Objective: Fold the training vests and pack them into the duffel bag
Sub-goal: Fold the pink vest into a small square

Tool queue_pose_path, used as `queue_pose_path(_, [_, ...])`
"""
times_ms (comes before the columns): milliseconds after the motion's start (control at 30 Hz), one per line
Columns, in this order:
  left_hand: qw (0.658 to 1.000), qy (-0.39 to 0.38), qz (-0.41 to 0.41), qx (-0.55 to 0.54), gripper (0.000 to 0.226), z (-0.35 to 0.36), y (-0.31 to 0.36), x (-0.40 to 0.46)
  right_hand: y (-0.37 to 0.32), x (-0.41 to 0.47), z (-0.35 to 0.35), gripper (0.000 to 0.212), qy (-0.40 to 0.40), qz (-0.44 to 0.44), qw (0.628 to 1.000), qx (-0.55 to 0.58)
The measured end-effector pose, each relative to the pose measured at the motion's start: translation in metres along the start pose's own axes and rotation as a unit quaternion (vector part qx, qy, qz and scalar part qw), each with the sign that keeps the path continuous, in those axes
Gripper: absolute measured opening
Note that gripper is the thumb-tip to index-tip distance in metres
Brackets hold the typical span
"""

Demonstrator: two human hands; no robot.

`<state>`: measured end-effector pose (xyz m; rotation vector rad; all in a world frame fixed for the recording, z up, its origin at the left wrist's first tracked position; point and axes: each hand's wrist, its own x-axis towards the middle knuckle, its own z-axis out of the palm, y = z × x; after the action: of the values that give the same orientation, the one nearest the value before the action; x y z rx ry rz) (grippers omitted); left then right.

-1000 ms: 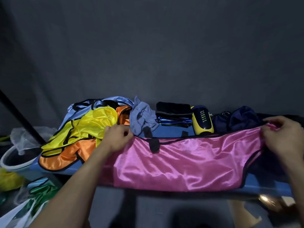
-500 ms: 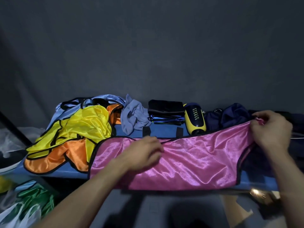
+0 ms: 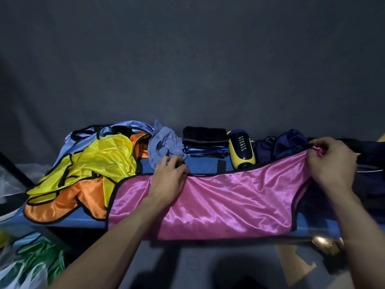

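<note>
Pink training vest (image 3: pixel 218 197) spread flat across the blue table (image 3: pixel 206 165), its black-trimmed near edge hanging slightly over the table's front. Left hand (image 3: pixel 168 180) lies on the vest's far edge near the middle, fingers curled over the black trim and gripping it. Right hand (image 3: pixel 331 161) holds the vest's far right corner, thumb and fingertips pinching a small bunch of pink fabric and lifting that corner a little above the table. Yellow vest (image 3: pixel 102 161) lies crumpled on the table's left part, on top of an orange vest (image 3: pixel 68 201) whose edge touches the pink vest's left side; a light blue vest (image 3: pixel 83 136) sits behind both. Crumpled grey-blue cloth (image 3: pixel 164 142) lies just beyond the left hand. Folded dark stack (image 3: pixel 205 140) stands at the back of the table, with a yellow and dark blue shin guard (image 3: pixel 241 151) just to its right. Navy fabric (image 3: pixel 285 144), possibly the duffel bag though this cannot be told, is heaped behind the vest's right end, near the right hand. Green cloth in plastic bags (image 3: pixel 33 261) lies below the table at lower left
</note>
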<state>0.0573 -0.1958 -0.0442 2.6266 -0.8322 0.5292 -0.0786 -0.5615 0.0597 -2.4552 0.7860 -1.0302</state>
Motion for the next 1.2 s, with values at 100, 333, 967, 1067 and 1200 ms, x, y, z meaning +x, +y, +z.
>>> queue_pose_path(100, [0.998, 0.008, -0.027, 0.056, 0.011, 0.006, 0.008, 0.005, -0.001, -0.002, -0.002, 0.024, 0.001, 0.006, 1.0, 0.005])
queue_pose_path(333, [0.989, -0.015, 0.038, 0.143, 0.021, 0.001, 0.032, 0.013, -0.001, 0.002, -0.001, 0.024, -0.013, 0.042, 0.999, 0.023])
queue_pose_path(967, [0.974, -0.225, 0.031, -0.005, 0.066, 0.039, 0.116, 0.001, -0.024, 0.011, -0.038, 0.02, 0.007, 0.075, 0.992, 0.104])
queue_pose_path(1067, [0.964, -0.259, 0.052, -0.011, 0.075, 0.044, 0.13, 0.004, -0.047, 0.013, -0.053, 0.019, 0.006, 0.049, 0.993, 0.107])
queue_pose_path(1200, [0.961, -0.252, 0.112, -0.033, 0.068, 0.038, 0.121, 0.006, -0.101, 0.006, -0.059, 0.018, -0.053, -0.024, 0.995, 0.084])
